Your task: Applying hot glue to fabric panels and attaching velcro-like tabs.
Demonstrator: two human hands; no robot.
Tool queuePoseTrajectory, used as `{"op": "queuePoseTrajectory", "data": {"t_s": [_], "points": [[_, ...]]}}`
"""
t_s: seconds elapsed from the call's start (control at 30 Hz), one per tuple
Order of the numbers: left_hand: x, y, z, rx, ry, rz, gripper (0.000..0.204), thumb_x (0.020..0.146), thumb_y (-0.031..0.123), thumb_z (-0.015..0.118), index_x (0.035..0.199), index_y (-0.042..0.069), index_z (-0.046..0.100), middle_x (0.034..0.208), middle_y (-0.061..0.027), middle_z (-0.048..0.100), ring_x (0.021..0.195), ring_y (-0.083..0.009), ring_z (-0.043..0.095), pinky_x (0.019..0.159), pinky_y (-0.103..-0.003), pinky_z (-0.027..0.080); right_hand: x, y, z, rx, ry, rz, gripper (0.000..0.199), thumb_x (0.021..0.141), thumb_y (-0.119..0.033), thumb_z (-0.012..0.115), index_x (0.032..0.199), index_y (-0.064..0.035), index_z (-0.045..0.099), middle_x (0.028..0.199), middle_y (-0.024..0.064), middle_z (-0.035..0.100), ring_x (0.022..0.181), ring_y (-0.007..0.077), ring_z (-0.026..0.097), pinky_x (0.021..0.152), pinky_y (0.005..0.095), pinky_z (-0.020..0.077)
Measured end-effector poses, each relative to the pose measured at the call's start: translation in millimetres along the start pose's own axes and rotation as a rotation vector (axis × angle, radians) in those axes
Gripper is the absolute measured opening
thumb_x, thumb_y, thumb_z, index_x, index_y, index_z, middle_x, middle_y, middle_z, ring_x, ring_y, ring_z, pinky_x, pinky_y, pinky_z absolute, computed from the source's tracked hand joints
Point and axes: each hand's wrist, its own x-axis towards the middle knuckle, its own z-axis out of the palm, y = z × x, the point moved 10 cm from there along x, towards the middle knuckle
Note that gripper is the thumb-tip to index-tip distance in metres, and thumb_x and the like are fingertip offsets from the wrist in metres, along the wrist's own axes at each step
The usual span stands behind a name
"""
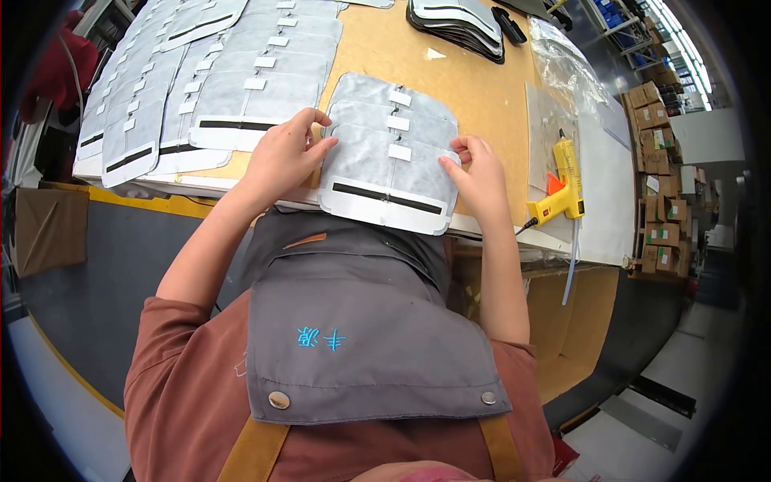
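Observation:
In front of me at the table's near edge lies a small overlapping pile of grey fabric panels (365, 145) with white tabs down the middle. A white band with a black strip crosses its near end, which overhangs the edge slightly. My left hand (287, 154) is at the pile's left side, thumb and forefinger apart, their tips at the panel edge. On the opposite side my right hand (483, 178) has its thumb over the panel edge and its fingers curled against it.
More overlapping grey panels (233, 88) cover the table's left side. A yellow glue gun (569, 185) rests at the right, its cord near my right forearm. Behind it lies clear plastic film (566, 60). A dark-edged stack of panels (458, 28) sits at the far side. Below right is an open carton (570, 329).

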Motion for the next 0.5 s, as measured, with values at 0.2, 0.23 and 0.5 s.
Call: {"op": "queuePoseTrajectory", "data": {"t_s": [0.2, 0.23, 0.5], "points": [[15, 34, 3, 0.111, 0.042, 0.194, 0.026, 0.091, 0.023, 0.069, 0.115, 0.013, 0.067, 0.072, -0.0055, 0.057, 0.065, -0.021, 0.057, 0.062, -0.034, 0.047, 15, -50, -7, -0.153, 0.15, -0.337, 0.013, 0.083, -0.015, 0.073, 0.094, -0.0072, 0.07, 0.095, 0.0088, 0.067, 0.093, 0.0288, 0.062, 0.082, 0.0387, 0.0495], [19, 35, 7, 0.109, 0.037, 0.191, 0.026, 0.091, 0.023, 0.069, 0.115, 0.013, 0.067, 0.072, -0.0055, 0.057, 0.065, -0.021, 0.057, 0.062, -0.034, 0.047, 22, -54, -1, -0.153, 0.145, -0.333, 0.013, 0.083, -0.015, 0.073, 0.094, -0.0072, 0.07, 0.095, 0.0088, 0.067, 0.093, 0.0288, 0.062, 0.082, 0.0387, 0.0495], [18, 47, 27, 0.217, 0.193, 0.476, 0.016, 0.091, 0.023, 0.067, 0.106, 0.017, 0.07, 0.08, -0.0026, 0.066, 0.072, -0.024, 0.066, 0.062, -0.036, 0.053, 36, -87, 43, -0.37, 0.113, -0.582, 0.003, 0.08, -0.013, 0.07, 0.082, -0.0117, 0.071, 0.085, -0.0005, 0.067, 0.089, 0.0216, 0.062, 0.08, 0.0364, 0.0482]]}}
